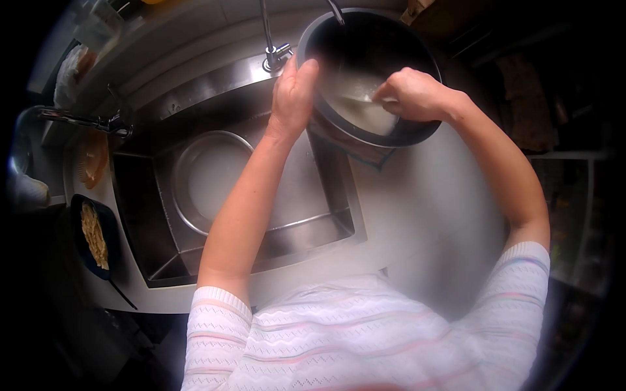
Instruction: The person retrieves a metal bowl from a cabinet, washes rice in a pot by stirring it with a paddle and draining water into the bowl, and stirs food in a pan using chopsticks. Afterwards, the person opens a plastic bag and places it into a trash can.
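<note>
A large dark pot (pixel 427 45) stands at the back, right of the sink, with its mouth facing me at a slant. Cloudy whitish contents (pixel 365 117) lie in its lower part; haze blurs them. My left hand (pixel 293 94) grips the pot's left rim, thumb at the edge. Inside the pot, the fingers of my right hand (pixel 414 94) are closed round a white, spoon-like utensil (pixel 390 100), mostly hidden by the hand. A folded cloth (pixel 372 155) shows beneath the pot.
The steel sink (pixel 329 189) holds a round metal bowl (pixel 189 212) with cloudy liquid. Two taps, one chrome faucet (pixel 85 119) at left and one slim spout (pixel 268 32) behind, stand nearby. A dark pan (pixel 81 228) with pale strips sits on the left counter.
</note>
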`<state>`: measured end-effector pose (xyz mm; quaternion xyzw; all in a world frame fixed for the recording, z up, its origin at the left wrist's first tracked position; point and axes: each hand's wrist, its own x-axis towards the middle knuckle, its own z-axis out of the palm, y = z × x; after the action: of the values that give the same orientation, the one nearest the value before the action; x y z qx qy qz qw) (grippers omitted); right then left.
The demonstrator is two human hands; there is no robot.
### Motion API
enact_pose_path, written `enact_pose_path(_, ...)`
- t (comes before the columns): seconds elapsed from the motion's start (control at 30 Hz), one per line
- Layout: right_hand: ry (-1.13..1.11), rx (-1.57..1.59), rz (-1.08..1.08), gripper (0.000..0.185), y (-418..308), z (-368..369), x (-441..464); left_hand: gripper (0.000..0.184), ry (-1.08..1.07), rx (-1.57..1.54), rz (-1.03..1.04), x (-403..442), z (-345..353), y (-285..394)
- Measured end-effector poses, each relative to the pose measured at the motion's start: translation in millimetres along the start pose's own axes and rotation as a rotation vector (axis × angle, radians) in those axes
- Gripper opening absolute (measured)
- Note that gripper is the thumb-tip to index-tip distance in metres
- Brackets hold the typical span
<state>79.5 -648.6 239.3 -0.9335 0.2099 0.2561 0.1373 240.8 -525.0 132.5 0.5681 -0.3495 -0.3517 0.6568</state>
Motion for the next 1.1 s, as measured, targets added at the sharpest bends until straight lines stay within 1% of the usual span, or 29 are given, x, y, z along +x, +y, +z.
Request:
enact_pose_path(0.03, -0.043, -0.032, 0.001, 0.031, 0.0, -0.5, -3.4, 0.046, -0.004, 0.001, 0.011, 0.3, -0.4, -0.8)
enact_pose_path(0.13, -0.036, 0.119, 0.037, 0.029, -9.2, -28.7, -21.5, 0.045, -0.007, -0.004, 0.031, 0.3, -1.5, -2.4)
enact_pose_path(0.17, -0.077, 0.247, 0.184, 0.028, -10.9, -30.4, -21.9, 0.045, -0.001, -0.010, 0.035, -0.2, -0.3, -1.4)
enact_pose_path(0.27, -0.179, 0.169, 0.120, 0.026, -4.4, -15.7, -14.3, 0.044, 0.017, -0.029, 0.042, -0.9, 2.8, 1.2)
enact_pose_path(0.3, -0.071, -0.034, 0.009, 0.024, -0.5, -9.8, -11.9, 0.044, 0.023, -0.034, 0.043, 0.0, 2.7, 2.0)
enact_pose_path(0.43, 0.055, -0.164, 0.257, 0.024, 8.7, -20.0, -5.4, 0.043, -0.001, -0.036, 0.022, 0.5, 0.6, 1.8)
enact_pose_path(0.47, 0.093, -0.189, 0.264, 0.024, 14.3, -21.9, -5.4, 0.044, 0.002, -0.039, 0.020, -0.4, 1.0, 3.0)
enact_pose_path(0.57, 0.272, -0.121, 0.284, 0.025, 31.4, -29.4, -5.8, 0.044, 0.018, -0.058, 0.045, 0.7, 3.0, 0.6)
enact_pose_path(0.67, 0.252, -0.304, 0.296, 0.029, 35.7, -22.3, 2.4, 0.044, 0.020, -0.074, 0.038, -0.3, 4.3, 4.5)
enact_pose_path(0.7, 0.199, -0.292, 0.303, 0.032, 32.2, -16.8, 4.4, 0.044, 0.021, -0.077, 0.028, -0.4, 4.0, 6.4)
enact_pose_path(0.73, 0.078, -0.269, 0.276, 0.032, 21.4, -18.6, 1.5, 0.044, 0.016, -0.046, 0.030, 0.3, 3.1, 6.2)
enact_pose_path(0.8, -0.052, -0.167, 0.162, 0.033, 18.8, -12.9, -2.1, 0.044, 0.008, 0.013, 0.027, -0.8, 1.2, 4.7)
enact_pose_path(0.83, -0.164, -0.111, 0.173, 0.030, 13.8, -16.2, -4.3, 0.044, 0.009, 0.004, 0.022, -0.9, 0.6, 3.4)
enact_pose_path(0.9, -0.233, 0.033, 0.222, 0.027, -4.8, -34.8, -13.3, 0.044, 0.007, -0.013, 0.015, 0.4, 0.5, 0.1)
enact_pose_path(0.93, -0.267, 0.105, 0.247, 0.025, -10.7, -39.7, -16.9, 0.040, -0.004, -0.042, 0.029, 0.7, 0.7, -0.7)
enact_pose_path(0.97, -0.234, 0.162, 0.245, 0.022, -11.2, -39.4, -19.6, 0.037, -0.016, -0.071, 0.044, 0.3, 0.9, -0.9)
enact_pose_path(1.0, -0.243, 0.148, 0.243, 0.022, -13.1, -38.3, -18.6, 0.034, -0.027, -0.099, 0.059, -0.1, 0.9, -1.0)
enact_pose_path(1.07, -0.259, 0.121, 0.239, 0.023, -15.3, -29.9, -12.1, 0.033, -0.019, -0.119, 0.036, -0.7, 1.9, 1.2)
enact_pose_path(1.1, -0.136, -0.011, 0.123, 0.023, 4.5, -11.1, -3.5, 0.033, -0.016, -0.129, 0.026, -0.1, 2.2, 2.4)
